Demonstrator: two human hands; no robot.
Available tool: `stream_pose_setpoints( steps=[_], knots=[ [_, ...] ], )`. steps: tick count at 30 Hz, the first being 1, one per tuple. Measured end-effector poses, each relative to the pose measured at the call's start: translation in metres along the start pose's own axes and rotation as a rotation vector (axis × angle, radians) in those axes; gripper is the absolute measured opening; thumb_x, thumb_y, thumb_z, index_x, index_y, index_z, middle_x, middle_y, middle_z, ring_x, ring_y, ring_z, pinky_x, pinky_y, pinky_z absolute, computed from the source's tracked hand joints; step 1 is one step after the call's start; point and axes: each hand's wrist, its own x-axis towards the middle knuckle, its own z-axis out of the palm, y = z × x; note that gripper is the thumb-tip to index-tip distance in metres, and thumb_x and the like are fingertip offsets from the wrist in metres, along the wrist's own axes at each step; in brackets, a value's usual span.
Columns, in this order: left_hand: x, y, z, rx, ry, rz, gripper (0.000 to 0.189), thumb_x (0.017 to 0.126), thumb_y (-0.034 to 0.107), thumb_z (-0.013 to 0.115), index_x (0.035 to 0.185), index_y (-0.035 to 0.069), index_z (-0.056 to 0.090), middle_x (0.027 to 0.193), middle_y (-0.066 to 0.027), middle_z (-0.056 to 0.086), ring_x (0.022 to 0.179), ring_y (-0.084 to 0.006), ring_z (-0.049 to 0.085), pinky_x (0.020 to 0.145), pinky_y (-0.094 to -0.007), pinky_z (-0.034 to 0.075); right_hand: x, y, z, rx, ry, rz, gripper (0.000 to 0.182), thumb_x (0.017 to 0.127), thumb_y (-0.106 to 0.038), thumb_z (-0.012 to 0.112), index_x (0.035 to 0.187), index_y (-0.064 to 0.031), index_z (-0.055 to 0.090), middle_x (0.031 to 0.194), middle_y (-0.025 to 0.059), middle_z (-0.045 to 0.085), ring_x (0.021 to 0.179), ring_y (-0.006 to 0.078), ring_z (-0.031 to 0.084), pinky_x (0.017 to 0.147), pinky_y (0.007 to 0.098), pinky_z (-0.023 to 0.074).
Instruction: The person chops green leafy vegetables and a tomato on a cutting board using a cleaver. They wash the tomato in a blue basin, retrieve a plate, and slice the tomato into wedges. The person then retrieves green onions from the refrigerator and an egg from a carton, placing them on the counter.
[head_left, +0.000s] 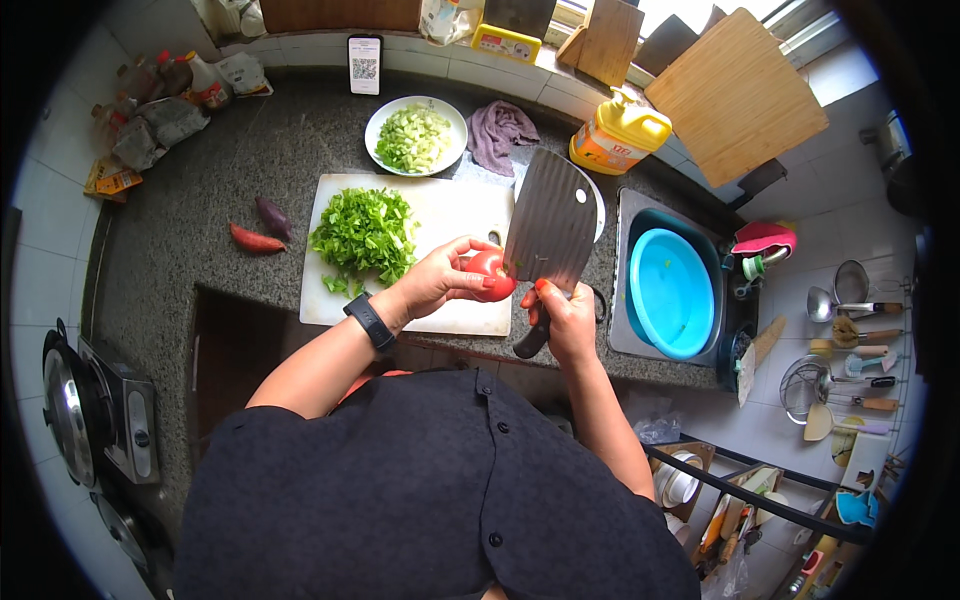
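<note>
Above the white cutting board (457, 202), my left hand (436, 279) holds a red tomato (489, 274) between thumb and fingers. My right hand (567, 315) grips the black handle of a cleaver (551, 217), its broad dark blade pointing up and away from me. The lower part of the blade is beside the tomato's stem side; whether it cuts in cannot be told. A heap of chopped leafy greens (366, 234) covers the board's left part. Behind the blade, a pale round dish (598, 210) is mostly hidden.
Beyond the board are a plate (373, 150) of chopped green stalks, a purple cloth (501, 135) and a yellow jug (619, 135). A blue basin (671, 292) sits in the sink at right. Two purple-red vegetables (264, 229) lie at left. A phone (365, 64) leans against the wall.
</note>
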Motion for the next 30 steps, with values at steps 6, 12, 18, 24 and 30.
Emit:
stream_pose_setpoints(
  steps=[6, 12, 18, 24, 30],
  knots=[
    [-0.002, -0.007, 0.009, -0.166, 0.036, 0.145, 0.060, 0.083, 0.008, 0.066, 0.135, 0.008, 0.035, 0.128, -0.0146, 0.051, 0.111, -0.0250, 0.059, 0.094, -0.0365, 0.052, 0.003, -0.009, 0.001, 0.192, 0.007, -0.066, 0.016, 0.092, -0.009, 0.052, 0.095, 0.0032, 0.062, 0.079, 0.0130, 0.068, 0.058, 0.0127, 0.058, 0.056, 0.0233, 0.0472],
    [-0.002, -0.018, 0.002, -0.127, 0.209, 0.067, 0.049, 0.084, 0.013, 0.064, 0.127, 0.008, 0.042, 0.121, -0.0124, 0.055, 0.108, -0.0230, 0.059, 0.090, -0.0373, 0.052, -0.001, -0.009, -0.018, -0.107, 0.054, -0.048, 0.014, 0.092, -0.010, 0.051, 0.090, -0.0003, 0.060, 0.073, 0.0072, 0.062, 0.057, 0.0102, 0.056, 0.053, 0.0232, 0.0472],
    [0.011, -0.058, -0.031, -0.032, 0.556, 0.017, 0.043, 0.083, 0.012, 0.064, 0.124, 0.005, 0.049, 0.114, -0.0105, 0.057, 0.096, -0.0198, 0.061, 0.076, -0.0323, 0.053, -0.002, 0.039, -0.018, -0.398, 0.012, 0.081, 0.017, 0.087, -0.014, 0.054, 0.092, -0.0004, 0.063, 0.066, 0.0030, 0.062, 0.055, 0.0087, 0.057, 0.051, 0.0255, 0.0464],
    [0.016, -0.081, -0.047, 0.117, 0.826, -0.018, 0.043, 0.078, 0.014, 0.070, 0.113, 0.004, 0.049, 0.105, -0.0129, 0.055, 0.088, -0.0215, 0.062, 0.062, -0.0308, 0.053, -0.006, 0.068, -0.005, -0.528, -0.025, 0.204, 0.021, 0.084, -0.016, 0.051, 0.092, -0.0007, 0.063, 0.065, 0.0063, 0.063, 0.053, 0.0122, 0.059, 0.050, 0.0294, 0.0476],
    [0.008, -0.080, -0.050, 0.114, 0.806, -0.023, 0.043, 0.078, 0.013, 0.069, 0.113, 0.003, 0.048, 0.105, -0.0122, 0.056, 0.090, -0.0210, 0.062, 0.065, -0.0302, 0.053, -0.006, 0.072, 0.004, -0.591, 0.048, 0.115, 0.025, 0.082, -0.015, 0.055, 0.101, -0.0021, 0.065, 0.071, 0.0130, 0.066, 0.061, 0.0214, 0.065, 0.058, 0.0345, 0.0502]
  ],
)
